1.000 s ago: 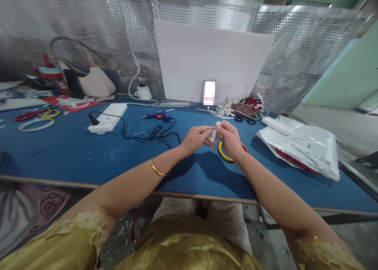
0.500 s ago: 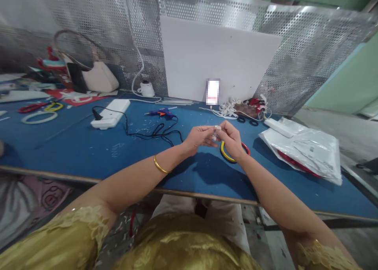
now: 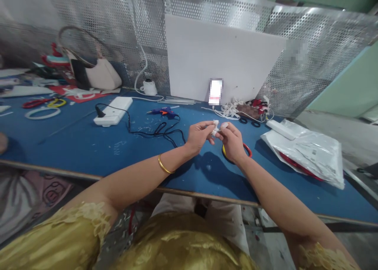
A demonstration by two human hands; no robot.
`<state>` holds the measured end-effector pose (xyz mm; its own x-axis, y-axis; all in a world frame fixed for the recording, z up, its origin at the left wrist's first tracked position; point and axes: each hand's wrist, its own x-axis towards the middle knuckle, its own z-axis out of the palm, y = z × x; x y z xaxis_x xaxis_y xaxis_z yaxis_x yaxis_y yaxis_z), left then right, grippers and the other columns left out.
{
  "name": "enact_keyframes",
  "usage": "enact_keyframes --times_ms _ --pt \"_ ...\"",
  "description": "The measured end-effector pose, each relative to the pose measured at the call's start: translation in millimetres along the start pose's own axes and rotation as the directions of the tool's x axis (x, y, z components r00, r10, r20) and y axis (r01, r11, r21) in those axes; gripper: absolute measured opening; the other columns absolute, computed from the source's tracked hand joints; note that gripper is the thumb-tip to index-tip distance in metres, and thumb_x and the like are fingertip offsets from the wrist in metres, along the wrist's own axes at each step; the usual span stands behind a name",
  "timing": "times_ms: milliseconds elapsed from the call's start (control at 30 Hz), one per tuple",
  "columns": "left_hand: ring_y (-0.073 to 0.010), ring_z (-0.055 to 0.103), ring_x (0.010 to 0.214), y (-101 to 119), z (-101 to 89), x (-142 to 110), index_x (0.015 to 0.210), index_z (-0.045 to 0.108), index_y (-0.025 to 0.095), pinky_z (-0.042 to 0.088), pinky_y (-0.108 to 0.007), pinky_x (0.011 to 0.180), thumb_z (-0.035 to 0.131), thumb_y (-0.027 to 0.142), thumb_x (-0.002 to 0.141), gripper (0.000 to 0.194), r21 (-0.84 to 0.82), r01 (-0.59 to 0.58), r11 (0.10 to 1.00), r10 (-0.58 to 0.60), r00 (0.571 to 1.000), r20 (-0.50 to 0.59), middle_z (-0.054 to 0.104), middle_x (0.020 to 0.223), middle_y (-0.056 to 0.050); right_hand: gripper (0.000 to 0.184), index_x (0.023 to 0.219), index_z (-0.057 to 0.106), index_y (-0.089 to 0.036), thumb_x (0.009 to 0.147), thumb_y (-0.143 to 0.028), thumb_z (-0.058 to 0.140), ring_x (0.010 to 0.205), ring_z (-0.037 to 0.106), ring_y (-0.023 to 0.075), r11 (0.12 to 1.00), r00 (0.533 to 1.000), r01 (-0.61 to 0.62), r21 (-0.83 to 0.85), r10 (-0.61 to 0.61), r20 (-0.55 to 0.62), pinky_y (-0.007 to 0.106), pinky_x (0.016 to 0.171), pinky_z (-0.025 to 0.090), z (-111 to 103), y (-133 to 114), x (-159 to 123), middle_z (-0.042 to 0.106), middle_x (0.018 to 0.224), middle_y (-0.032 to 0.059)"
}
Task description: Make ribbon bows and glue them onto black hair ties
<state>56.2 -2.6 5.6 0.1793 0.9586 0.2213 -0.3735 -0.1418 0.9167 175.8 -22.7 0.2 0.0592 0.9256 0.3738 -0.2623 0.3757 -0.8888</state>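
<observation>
My left hand (image 3: pixel 199 136) and my right hand (image 3: pixel 232 140) meet above the blue table (image 3: pixel 88 151), both pinching a small white piece (image 3: pixel 215 127) between their fingertips. The fingers of each hand are closed on it. Under my right hand lies a yellow and red ring (image 3: pixel 246 149) on the table, partly hidden by the hand. A gold bangle (image 3: pixel 163 166) sits on my left wrist.
A blue glue gun (image 3: pixel 162 112) with a black cord, a white power strip (image 3: pixel 113 110), a white board (image 3: pixel 218 61) against perforated metal, plastic bags (image 3: pixel 307 151) at the right, a handbag (image 3: pixel 97 75) and coloured rings (image 3: pixel 44 106) at the left, tangled white cords (image 3: pixel 228 109).
The view has shifted slightly to the left. Both hands keep working the small white piece, and the fingers have turned it a little.
</observation>
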Motion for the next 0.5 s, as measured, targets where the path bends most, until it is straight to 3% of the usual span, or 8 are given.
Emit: enact_keyframes --times_ms 133,300,500 --pt "-0.0121 0.061 0.047 -2.2 0.0 -0.2 0.087 0.070 0.011 0.047 -0.020 0.036 0.063 0.020 0.073 0.019 0.049 0.002 0.999 -0.004 0.999 0.048 0.068 0.061 -0.002 0.016 0.072 0.051 -0.021 0.078 -0.030 0.063 0.051 0.044 0.0091 1.000 0.999 -0.021 -0.008 0.021 -0.035 0.023 0.053 0.037 -2.8 -3.6 2.4 0.044 0.057 -0.0060" --pt "-0.0103 0.058 0.041 -5.3 0.0 -0.9 0.091 0.071 0.011 0.047 -0.020 0.036 0.059 0.021 0.076 0.021 0.139 -0.037 0.990 0.025 0.996 0.089 0.066 0.056 0.000 0.023 0.072 0.052 -0.021 0.072 -0.035 0.071 0.047 0.045 0.0082 0.995 0.991 -0.027 -0.096 0.014 -0.131 0.023 0.050 0.037 -2.4 -6.2 3.7 0.048 0.057 -0.0062" --pt "-0.0127 0.062 0.045 -6.2 0.0 -1.8 0.090 0.070 0.011 0.047 -0.019 0.036 0.058 0.019 0.076 0.020 0.198 -0.066 0.978 0.049 0.995 0.091 0.065 0.056 0.000 0.020 0.071 0.058 -0.019 0.071 -0.033 0.071 0.048 0.047 0.0084 0.990 0.988 -0.040 -0.136 0.018 -0.155 0.023 0.050 0.038 -2.3 -4.5 2.7 0.052 0.057 -0.0049"
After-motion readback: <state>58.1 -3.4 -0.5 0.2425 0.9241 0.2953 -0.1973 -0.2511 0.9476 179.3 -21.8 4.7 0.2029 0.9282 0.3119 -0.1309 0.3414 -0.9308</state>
